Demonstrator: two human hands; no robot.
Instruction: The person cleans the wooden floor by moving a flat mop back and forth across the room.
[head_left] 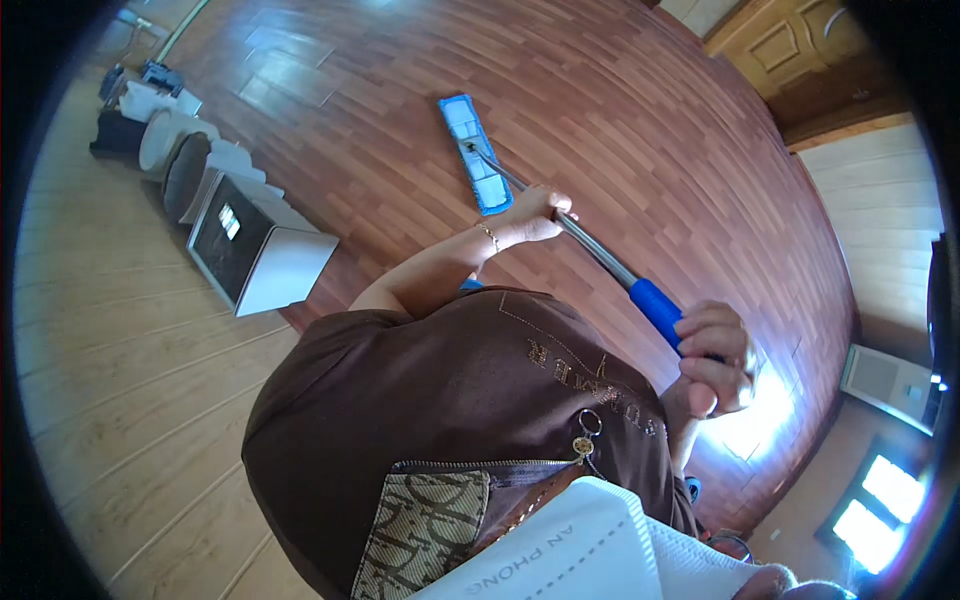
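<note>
The mop (pixel 478 168) lay with its flat, blue-edged pad on the wood-patterned floor (pixel 620 110), ahead of the person, and its metal pole (pixel 600 250) slanted back toward the body. The left hand (pixel 538 214) was wrapped around the pole partway along; the right hand (pixel 716 358) was curled around the end of the blue grip (pixel 656 310), so the hands were apart, both clamped on the mop.

Judging by the pad against the boards, mopping was under way, not finished. Shine showed on parts of the floor, but whether that was wetness or window light could not be told, nor how much remained.

Farther out, a dark-fronted white box (pixel 290 268) stood to the left, a wooden door (pixel 790 60) at upper right, and a bright window (pixel 880 510) at lower right.
</note>
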